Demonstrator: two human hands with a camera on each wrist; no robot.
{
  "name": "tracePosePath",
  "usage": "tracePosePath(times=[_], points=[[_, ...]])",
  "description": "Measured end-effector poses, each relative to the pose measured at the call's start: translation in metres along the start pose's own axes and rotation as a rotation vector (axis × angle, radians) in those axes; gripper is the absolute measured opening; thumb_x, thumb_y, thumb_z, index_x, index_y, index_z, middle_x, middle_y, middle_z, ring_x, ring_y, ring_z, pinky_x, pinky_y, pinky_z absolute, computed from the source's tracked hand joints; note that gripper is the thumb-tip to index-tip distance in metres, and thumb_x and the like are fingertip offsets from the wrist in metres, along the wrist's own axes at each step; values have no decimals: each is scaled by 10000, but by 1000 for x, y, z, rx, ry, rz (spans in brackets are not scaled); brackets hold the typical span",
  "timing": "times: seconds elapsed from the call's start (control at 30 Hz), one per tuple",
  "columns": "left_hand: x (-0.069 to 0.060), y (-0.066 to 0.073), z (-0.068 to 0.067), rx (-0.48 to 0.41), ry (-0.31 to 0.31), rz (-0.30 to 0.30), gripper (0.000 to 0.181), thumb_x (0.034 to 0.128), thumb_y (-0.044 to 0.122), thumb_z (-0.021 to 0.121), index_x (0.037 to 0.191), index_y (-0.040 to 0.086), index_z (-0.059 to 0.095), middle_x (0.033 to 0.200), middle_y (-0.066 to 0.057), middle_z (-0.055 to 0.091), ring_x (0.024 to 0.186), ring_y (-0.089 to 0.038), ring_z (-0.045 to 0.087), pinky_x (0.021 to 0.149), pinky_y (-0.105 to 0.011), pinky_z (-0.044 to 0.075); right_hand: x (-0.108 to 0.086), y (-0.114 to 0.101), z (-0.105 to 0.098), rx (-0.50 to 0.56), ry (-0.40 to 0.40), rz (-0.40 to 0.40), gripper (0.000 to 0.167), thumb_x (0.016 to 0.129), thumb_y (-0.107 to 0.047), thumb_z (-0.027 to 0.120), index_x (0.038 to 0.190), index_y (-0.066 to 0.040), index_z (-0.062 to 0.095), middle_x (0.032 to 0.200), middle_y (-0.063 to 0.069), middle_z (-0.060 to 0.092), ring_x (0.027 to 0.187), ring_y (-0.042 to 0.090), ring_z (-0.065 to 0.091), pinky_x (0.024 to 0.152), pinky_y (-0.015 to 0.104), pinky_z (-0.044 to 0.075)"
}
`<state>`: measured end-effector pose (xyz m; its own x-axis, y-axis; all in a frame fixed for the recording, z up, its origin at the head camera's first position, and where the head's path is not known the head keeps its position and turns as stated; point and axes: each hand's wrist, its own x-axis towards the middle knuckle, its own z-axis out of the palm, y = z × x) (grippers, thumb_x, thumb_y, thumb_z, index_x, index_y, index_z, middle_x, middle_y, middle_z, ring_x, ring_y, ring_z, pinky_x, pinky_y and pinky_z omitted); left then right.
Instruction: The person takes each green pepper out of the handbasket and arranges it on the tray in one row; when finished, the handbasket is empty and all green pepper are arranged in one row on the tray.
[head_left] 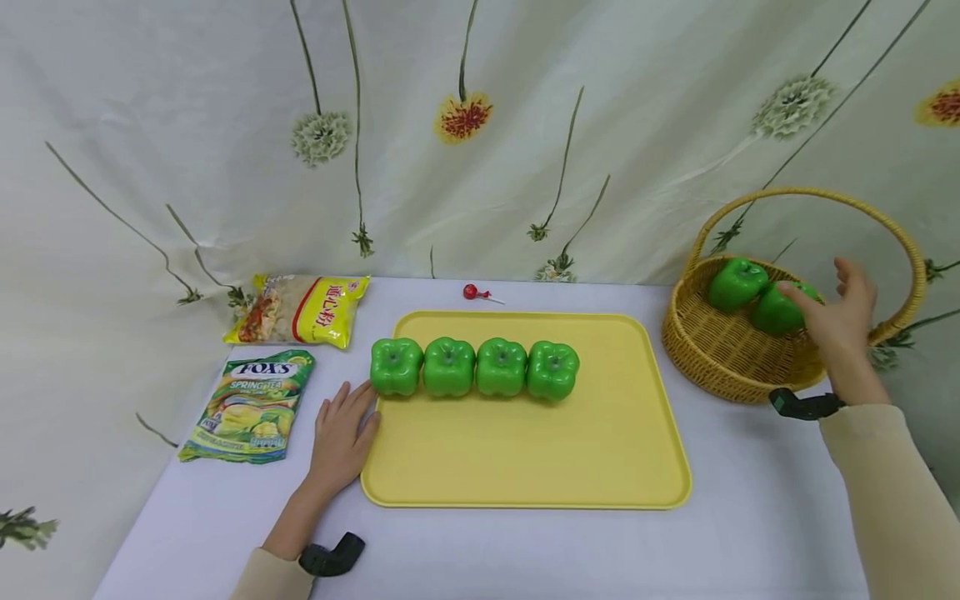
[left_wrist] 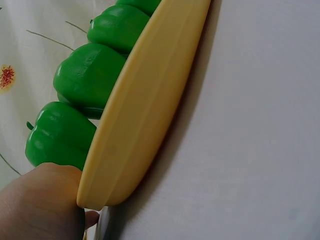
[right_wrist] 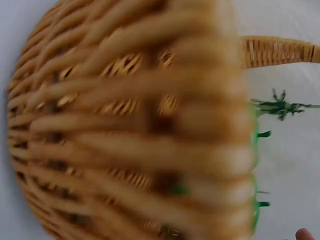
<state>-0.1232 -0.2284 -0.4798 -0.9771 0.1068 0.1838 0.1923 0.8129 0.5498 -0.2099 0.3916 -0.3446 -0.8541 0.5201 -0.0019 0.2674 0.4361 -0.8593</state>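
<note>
Several green bell peppers (head_left: 501, 367) stand in a row along the far part of a yellow tray (head_left: 525, 458). Against the tray's left edge lies my left hand (head_left: 341, 437), fingers extended, close to the leftmost pepper (head_left: 396, 367). Inside the wicker basket (head_left: 705, 379) are two more green peppers (head_left: 738, 284). My right hand (head_left: 843, 325) is over the basket's right side, thumb and fingers spread apart beside the nearer pepper (head_left: 780, 310); whether it touches that pepper I cannot tell. The basket's side fills most of the right wrist view, where only a fingertip (right_wrist: 303, 234) shows.
The basket's tall handle (head_left: 810, 192) arches above my right hand. Left of the tray lie a yellow food packet (head_left: 300, 310) and a green FOX'S candy bag (head_left: 251, 406). A red lollipop (head_left: 471, 292) lies behind the tray, before a flowered cloth (head_left: 495, 192).
</note>
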Motion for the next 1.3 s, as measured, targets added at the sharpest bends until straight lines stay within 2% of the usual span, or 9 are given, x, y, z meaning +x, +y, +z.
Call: tracePosePath(times=[0.23,0.57,0.83,1.07,1.3], points=[[0,0,0,4,6,4,467,1000,154,470,1442,5,440,1515,-213,402,1456,-483,177,1143,-686,46,10,19,2,-39,-24,40,932,906,-511,584,1578,-274,-17,1647,90,-66,1521,311,8,1224,523,129],[-2,-1,-1,2,6,1,467,1001,150,473,1442,2,438,1515,-216,401,1457,-480,176,1145,-686,43,15,23,6,-44,-78,42,964,919,-509,556,1576,-191,-73,1631,180,-89,1507,387,-5,1207,564,136],[-2,-1,-1,8,20,8,462,995,141,477,1431,-6,448,1506,-222,409,1449,-487,187,1142,-687,51,18,27,7,-53,-107,55,927,944,-473,529,1575,-171,-78,1623,204,-100,1499,419,-5,1200,580,138],[0,-1,0,18,21,8,455,996,147,475,1424,-8,456,1503,-219,414,1446,-487,194,1143,-684,51,19,34,10,-104,-104,35,914,954,-443,521,1572,-115,-67,1606,242,-67,1475,463,76,1179,604,187],[0,-1,1,20,12,2,454,997,150,470,1424,-4,457,1504,-213,415,1448,-487,191,1146,-679,47,20,38,12,-92,-111,40,877,971,-415,497,1572,-129,-73,1600,237,-89,1463,487,92,1163,621,211]])
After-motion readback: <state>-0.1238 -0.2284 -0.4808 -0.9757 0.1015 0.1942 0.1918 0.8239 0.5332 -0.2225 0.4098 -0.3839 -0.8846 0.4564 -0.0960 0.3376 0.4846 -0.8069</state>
